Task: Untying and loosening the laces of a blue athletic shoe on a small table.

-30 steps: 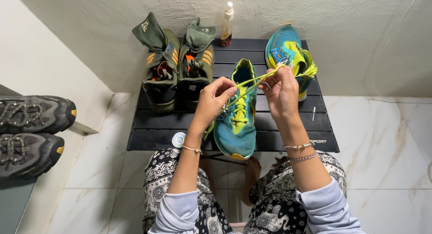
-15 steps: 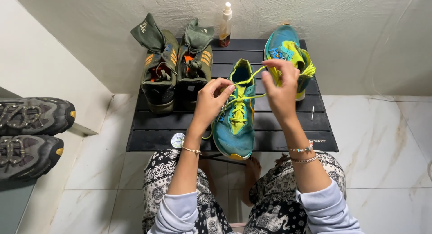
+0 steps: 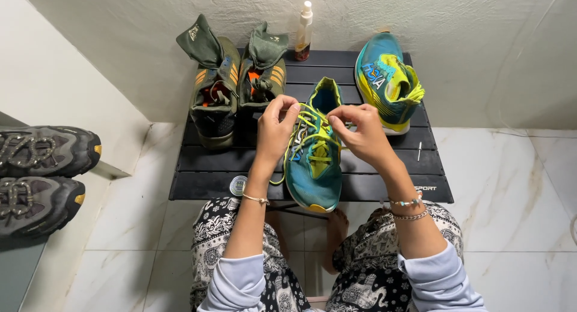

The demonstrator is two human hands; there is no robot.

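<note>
Teal shoe [image 3: 314, 162] mid black slatted surface [image 3: 384, 183], long axis toe-toward-body. Both hands over tongue: L hand [image 3: 275, 129], R hand [image 3: 359, 132] each pinched shut on yellow lace [image 3: 312, 127]; equally near.

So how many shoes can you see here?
6: a teal shoe under both hands, its mate back right, two olive shoes back left, two grey shoes far left.

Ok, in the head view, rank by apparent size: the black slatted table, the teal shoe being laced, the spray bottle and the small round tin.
1. Black slatted table, largest.
2. Teal shoe under both hands.
3. Spray bottle at the wall; it stands farther from the camera, so it may look smaller than it is.
4. Small round tin, smallest.
</note>
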